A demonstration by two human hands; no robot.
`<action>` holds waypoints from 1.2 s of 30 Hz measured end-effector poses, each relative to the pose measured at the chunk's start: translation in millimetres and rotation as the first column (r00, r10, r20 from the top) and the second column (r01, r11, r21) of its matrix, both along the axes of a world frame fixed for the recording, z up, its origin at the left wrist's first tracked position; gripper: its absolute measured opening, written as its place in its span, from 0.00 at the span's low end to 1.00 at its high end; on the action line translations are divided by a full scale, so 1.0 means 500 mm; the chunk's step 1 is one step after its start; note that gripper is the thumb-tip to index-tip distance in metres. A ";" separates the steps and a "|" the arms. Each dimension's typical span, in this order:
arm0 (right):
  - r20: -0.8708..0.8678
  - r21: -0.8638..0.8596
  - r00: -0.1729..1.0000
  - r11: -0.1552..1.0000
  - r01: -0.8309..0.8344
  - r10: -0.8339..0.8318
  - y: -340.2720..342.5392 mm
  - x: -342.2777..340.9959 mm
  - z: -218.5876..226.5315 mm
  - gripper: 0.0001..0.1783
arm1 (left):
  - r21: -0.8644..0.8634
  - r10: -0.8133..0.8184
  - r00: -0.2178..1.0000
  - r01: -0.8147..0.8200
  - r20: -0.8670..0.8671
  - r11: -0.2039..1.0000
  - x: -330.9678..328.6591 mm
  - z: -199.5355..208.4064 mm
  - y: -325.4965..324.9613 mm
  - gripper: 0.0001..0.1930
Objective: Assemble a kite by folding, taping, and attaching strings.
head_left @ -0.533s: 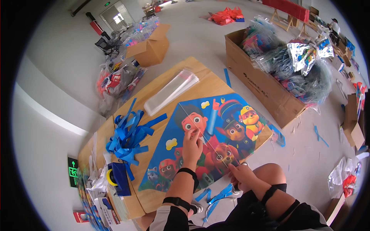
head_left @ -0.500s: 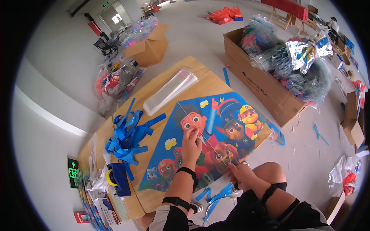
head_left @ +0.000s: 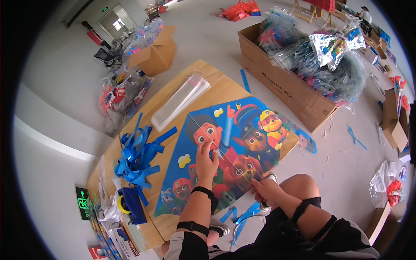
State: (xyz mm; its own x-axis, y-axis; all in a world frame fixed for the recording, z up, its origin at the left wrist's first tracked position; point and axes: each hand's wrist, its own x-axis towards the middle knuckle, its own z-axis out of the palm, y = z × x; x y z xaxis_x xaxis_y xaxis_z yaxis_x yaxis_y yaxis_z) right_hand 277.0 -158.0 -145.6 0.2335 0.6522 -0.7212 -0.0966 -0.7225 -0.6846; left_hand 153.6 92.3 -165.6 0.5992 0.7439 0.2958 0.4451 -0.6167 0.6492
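A kite (head_left: 184, 138) in blue, printed with cartoon characters, lies flat across the wooden table. A thin kite rod (head_left: 225, 158) runs diagonally over it, from the far left corner to the near edge. Midway along, my left hand (head_left: 207, 161) rests on the printed sheet, with bent fingers and thumb closed at the rod. Down by the kite's near edge, my right hand (head_left: 266, 191) pinches the rod's near end; its fingertips are partly hidden. A short blue strip (head_left: 227, 132) lies on the sheet beyond my left hand.
Clear plastic sleeves (head_left: 180, 102) lie on the table's far part. Blue strips (head_left: 138, 156) are heaped at the left, above a blue tape dispenser (head_left: 138, 208). Beyond the table, a large cardboard box (head_left: 286, 89) holds bagged goods. Another carton (head_left: 158, 54) stands far left.
The whole view has shifted, so the table and kite appear a little further left. Both hands keep about the same places on the kite and rod.
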 end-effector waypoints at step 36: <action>0.009 -0.015 1.000 1.000 -0.027 0.027 0.004 0.001 0.003 0.34 | -0.013 0.010 0.999 -0.011 -0.046 1.000 -0.002 -0.003 0.001 0.19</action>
State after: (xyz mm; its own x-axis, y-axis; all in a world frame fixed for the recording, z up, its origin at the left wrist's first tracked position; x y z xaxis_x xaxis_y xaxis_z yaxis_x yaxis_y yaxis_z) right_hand 277.6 -156.0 -144.2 0.2224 0.6475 -0.7289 -0.0706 -0.7350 -0.6744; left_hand 152.8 92.8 -167.2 0.6038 0.7542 0.2581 0.4812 -0.6030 0.6363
